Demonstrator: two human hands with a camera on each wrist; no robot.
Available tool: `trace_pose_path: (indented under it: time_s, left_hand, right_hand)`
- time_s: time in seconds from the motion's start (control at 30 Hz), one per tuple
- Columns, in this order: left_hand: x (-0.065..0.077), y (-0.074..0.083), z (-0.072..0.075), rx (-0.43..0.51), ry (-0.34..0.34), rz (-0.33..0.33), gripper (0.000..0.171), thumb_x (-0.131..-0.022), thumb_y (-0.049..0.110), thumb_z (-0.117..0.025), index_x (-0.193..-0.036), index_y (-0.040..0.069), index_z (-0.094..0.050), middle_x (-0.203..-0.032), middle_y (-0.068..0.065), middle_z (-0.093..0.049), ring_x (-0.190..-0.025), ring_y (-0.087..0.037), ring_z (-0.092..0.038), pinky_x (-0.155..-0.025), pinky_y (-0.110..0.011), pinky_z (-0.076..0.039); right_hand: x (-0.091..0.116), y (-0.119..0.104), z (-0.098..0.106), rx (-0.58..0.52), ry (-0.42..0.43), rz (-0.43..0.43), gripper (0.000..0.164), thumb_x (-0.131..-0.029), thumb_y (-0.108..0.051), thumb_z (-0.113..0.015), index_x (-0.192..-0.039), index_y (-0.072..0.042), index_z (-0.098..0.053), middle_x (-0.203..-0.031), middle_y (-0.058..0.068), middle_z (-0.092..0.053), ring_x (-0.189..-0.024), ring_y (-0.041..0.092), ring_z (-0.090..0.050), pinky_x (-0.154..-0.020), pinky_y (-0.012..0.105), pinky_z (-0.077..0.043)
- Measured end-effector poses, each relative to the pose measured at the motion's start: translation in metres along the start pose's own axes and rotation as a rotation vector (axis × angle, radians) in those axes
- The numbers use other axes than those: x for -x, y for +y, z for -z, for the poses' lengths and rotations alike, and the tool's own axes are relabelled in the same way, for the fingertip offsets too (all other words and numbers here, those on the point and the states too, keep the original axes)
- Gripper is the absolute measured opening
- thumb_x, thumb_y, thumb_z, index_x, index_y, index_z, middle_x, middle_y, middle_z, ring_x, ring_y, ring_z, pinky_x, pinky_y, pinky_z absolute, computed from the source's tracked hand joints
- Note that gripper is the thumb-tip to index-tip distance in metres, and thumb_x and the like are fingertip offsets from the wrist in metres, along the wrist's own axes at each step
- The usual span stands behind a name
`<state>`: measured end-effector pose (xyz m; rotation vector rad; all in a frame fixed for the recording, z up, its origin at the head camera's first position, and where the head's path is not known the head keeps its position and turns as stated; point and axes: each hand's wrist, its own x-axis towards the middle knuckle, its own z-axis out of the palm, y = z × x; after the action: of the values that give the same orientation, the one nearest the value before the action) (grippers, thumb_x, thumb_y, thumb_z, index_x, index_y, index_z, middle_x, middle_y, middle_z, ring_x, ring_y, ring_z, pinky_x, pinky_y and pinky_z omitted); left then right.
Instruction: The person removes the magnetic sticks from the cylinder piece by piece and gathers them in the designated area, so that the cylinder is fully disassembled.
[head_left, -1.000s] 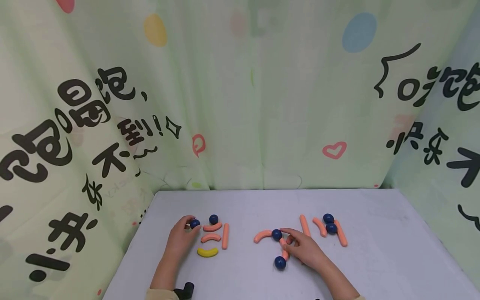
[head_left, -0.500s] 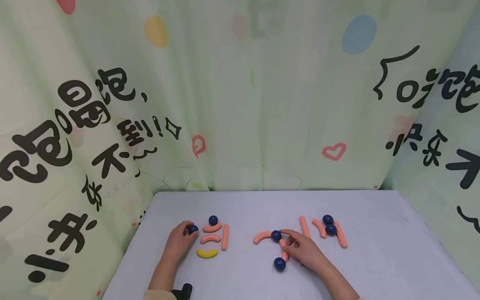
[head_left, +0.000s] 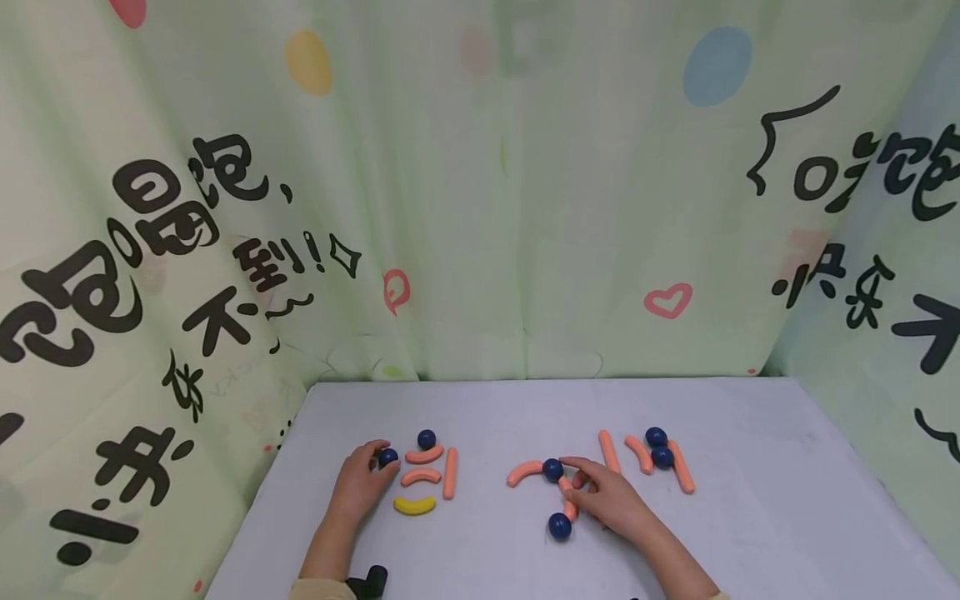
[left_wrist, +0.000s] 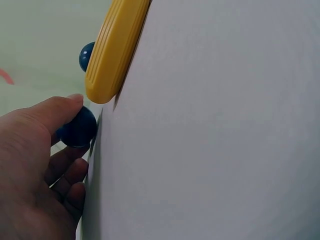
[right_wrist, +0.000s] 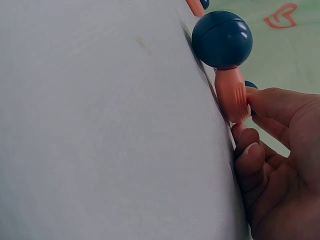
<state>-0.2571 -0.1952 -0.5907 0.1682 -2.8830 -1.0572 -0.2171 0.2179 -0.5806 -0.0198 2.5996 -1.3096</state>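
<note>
At the left, my left hand (head_left: 360,483) pinches a dark blue ball (head_left: 387,457) between thumb and fingers, close to the table. A yellow curved rod (left_wrist: 112,55) lies beside it in the left wrist view. My right hand (head_left: 611,498) grips a short pink rod (right_wrist: 231,95) with thumb and fingertips. That rod joins a large blue ball (right_wrist: 222,40) at its near end. Beyond, the index fingertip reaches a second blue ball (head_left: 553,470), from which a curved pink rod (head_left: 524,472) extends left.
Near the left hand lie two curved pink rods (head_left: 422,476), a straight pink rod (head_left: 450,473) and a blue ball (head_left: 427,439). Further right are pink rods (head_left: 681,467) with two blue balls (head_left: 662,457). A printed curtain (head_left: 525,208) surrounds the white table (head_left: 765,517).
My left hand has shifted slightly nearer to me with the blue ball still pinched. My right hand stays in place on the joined pieces.
</note>
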Motion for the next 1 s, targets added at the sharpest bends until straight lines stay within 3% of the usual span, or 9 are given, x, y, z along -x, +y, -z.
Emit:
trace_pose_path:
  time_s: [0.63, 0.83, 1.0]
  left_hand:
    - [-0.001, -0.001, 0.004, 0.01, -0.015, -0.043, 0.048, -0.091, 0.031, -0.071, -0.133, 0.01, -0.059, -0.129, -0.016, -0.06, -0.111, -0.03, -0.058, -0.097, -0.051, -0.048]
    - [0.004, 0.016, 0.009, -0.048, 0.023, -0.106, 0.044, -0.092, 0.028, -0.07, -0.131, 0.011, -0.061, -0.138, -0.016, -0.055, -0.129, -0.039, -0.048, -0.107, -0.055, -0.041]
    - [0.011, 0.043, 0.014, 0.027, -0.008, -0.167, 0.038, -0.095, 0.027, -0.066, -0.131, 0.014, -0.062, -0.141, -0.011, -0.054, -0.133, -0.037, -0.045, -0.108, -0.055, -0.04]
  right_hand:
    - [0.0, 0.0, 0.001, -0.005, -0.006, 0.002, 0.05, -0.089, -0.034, -0.073, -0.137, -0.031, -0.057, -0.097, -0.003, -0.06, -0.052, 0.014, -0.046, -0.042, 0.028, -0.04]
    - [-0.001, 0.002, 0.0, -0.011, -0.003, -0.001, 0.051, -0.088, -0.033, -0.074, -0.136, -0.031, -0.057, -0.096, -0.003, -0.059, -0.05, 0.013, -0.044, -0.041, 0.027, -0.039]
    - [0.0, 0.002, -0.001, -0.015, -0.005, -0.003, 0.05, -0.089, -0.033, -0.073, -0.136, -0.031, -0.057, -0.097, -0.002, -0.059, -0.05, 0.013, -0.044, -0.041, 0.028, -0.04]
